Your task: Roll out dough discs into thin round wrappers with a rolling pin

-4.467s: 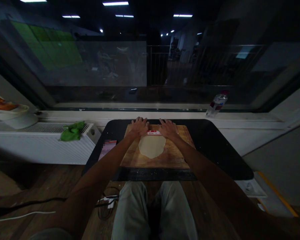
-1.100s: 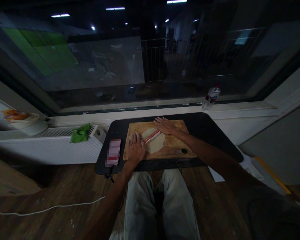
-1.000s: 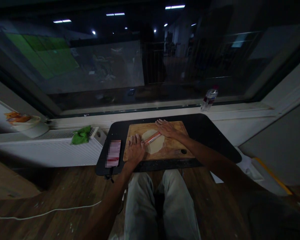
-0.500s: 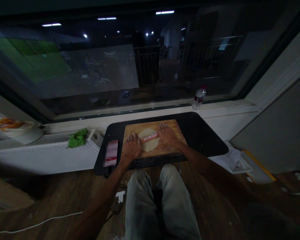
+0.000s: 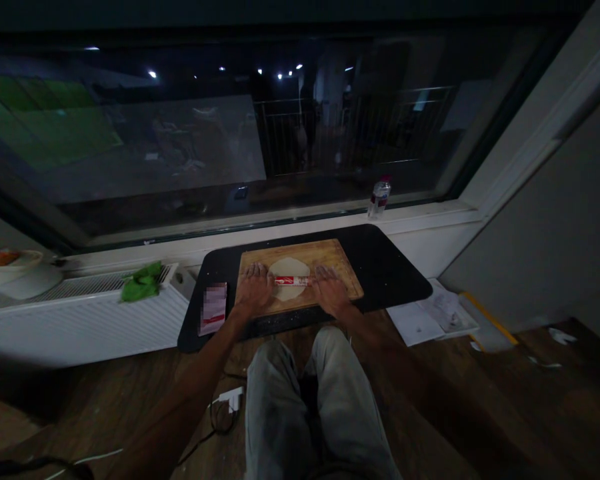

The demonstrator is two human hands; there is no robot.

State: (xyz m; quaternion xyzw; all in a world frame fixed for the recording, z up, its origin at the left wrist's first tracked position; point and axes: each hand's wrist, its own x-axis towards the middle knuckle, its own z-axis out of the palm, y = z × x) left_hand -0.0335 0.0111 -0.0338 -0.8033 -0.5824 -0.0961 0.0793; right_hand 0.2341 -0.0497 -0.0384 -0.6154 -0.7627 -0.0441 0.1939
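A thin, round sheet of dough (image 5: 289, 292) lies flat on a wooden board (image 5: 320, 248). Across its middle runs a rolling pin with a red-and-white printed wrapper (image 5: 291, 281), its ends hidden beneath my hands. On the left end my left hand (image 5: 254, 288) presses palm down, fingers bent over the pin. My right hand (image 5: 329, 288) covers the other end the same way, and its fingers look floury. The board rests on a black tabletop (image 5: 390, 267) in front of my knees.
Left of the board lies a phone-like flat item, blurred out (image 5: 213, 309). A water bottle (image 5: 379, 197) stands on the windowsill. A green cloth (image 5: 143, 283) hangs over the radiator (image 5: 95, 327), near a white bowl (image 5: 23, 275). A power strip (image 5: 233, 398) and cables lie on the floor.
The rolling pin was slanted, its right end farther away; now it lies nearly level. My right hand has come back toward me. The view has shifted slightly.
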